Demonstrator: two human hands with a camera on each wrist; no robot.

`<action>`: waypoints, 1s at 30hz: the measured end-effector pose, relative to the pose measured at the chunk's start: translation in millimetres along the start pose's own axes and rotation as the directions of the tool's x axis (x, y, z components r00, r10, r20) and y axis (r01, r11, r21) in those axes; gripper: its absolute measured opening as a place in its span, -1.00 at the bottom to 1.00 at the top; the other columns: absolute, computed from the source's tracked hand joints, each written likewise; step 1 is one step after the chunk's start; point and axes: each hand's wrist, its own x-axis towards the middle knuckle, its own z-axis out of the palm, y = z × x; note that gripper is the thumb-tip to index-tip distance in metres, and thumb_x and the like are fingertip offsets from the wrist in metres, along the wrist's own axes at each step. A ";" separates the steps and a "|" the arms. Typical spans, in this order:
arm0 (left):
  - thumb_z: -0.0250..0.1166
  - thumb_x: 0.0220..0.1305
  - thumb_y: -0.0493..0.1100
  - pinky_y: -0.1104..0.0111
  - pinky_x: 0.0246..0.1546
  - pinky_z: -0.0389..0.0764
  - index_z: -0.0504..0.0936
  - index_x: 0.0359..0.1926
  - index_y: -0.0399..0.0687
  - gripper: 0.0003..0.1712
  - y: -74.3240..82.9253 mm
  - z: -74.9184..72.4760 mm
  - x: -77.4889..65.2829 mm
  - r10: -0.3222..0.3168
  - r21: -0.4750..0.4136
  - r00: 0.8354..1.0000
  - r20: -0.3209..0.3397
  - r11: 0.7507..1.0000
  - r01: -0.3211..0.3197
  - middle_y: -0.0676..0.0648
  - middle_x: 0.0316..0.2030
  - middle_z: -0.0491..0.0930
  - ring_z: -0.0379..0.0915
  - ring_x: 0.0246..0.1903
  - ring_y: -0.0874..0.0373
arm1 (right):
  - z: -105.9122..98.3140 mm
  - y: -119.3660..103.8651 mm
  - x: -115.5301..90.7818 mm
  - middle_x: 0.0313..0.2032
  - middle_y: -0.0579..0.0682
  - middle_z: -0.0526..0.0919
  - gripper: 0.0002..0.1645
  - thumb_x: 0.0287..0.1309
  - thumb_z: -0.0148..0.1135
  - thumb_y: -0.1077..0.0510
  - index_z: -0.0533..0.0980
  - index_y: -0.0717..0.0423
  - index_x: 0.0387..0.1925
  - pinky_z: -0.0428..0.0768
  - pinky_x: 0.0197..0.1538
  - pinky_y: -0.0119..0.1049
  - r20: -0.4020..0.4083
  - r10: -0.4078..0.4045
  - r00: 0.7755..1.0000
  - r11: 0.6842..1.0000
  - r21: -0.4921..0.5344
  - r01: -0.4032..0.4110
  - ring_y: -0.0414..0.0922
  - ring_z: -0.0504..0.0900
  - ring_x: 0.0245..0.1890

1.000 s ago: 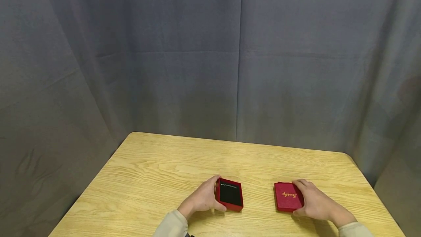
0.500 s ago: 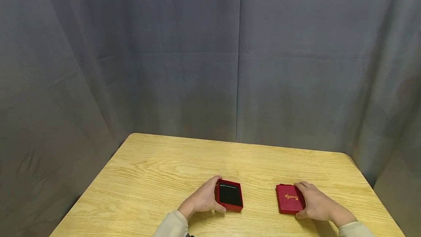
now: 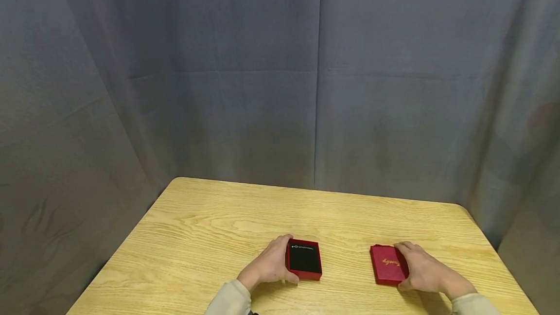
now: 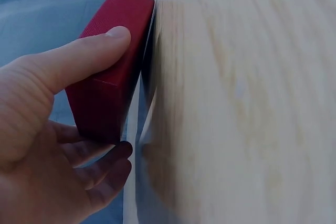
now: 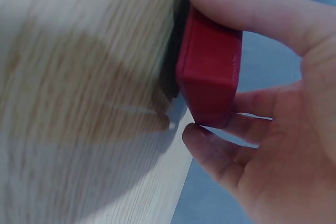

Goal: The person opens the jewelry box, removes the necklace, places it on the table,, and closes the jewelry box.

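My left hand (image 3: 270,262) grips a shallow red jewelry box base (image 3: 308,275) by its left side, thumb at the near edge and fingers at the far edge. Inside it lies a black insert (image 3: 305,261) with a thin silver chain (image 3: 302,247) across its top part. To the right, my right hand (image 3: 422,272) holds the matching red box lid (image 3: 386,271), gold lettering facing up. In the left wrist view the thumb presses the red side of the base (image 4: 119,11). Thumb and fingers pinch the lid (image 5: 210,59) in the right wrist view.
Both box parts are over a light wood-grain table (image 3: 227,218), a hand's width or more apart. Grey curtains (image 3: 245,86) hang behind the table and along its sides.
My right hand has shifted the lid a little to the right and nearer. The box base has moved very slightly left in my left hand.
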 end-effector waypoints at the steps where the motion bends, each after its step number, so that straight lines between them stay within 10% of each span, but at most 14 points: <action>1: 0.62 -0.27 -0.08 0.07 0.10 0.35 0.14 0.34 -0.34 0.19 -0.1 0.0 -0.1 -0.004 0.001 1.000 0.001 1.000 0.004 -0.15 0.13 0.35 0.28 0.09 -0.03 | 0.0 0.4 0.2 0.04 0.26 0.43 0.18 -0.57 0.62 -0.03 0.32 0.48 0.13 0.44 0.01 0.08 0.000 0.001 1.000 1.000 0.002 -0.001 0.16 0.42 0.02; 30: 0.59 -0.24 0.08 0.08 0.13 0.31 0.17 0.36 -0.13 0.17 -19.8 8.0 2.0 -0.023 -0.013 1.000 -0.002 1.000 0.023 -0.02 0.21 0.32 0.19 0.08 0.09 | 3.8 2.4 2.6 0.06 0.33 0.41 0.17 -0.58 0.64 0.09 0.29 0.50 0.14 0.42 0.03 0.13 0.031 0.040 0.999 0.999 0.028 -0.041 0.24 0.40 0.04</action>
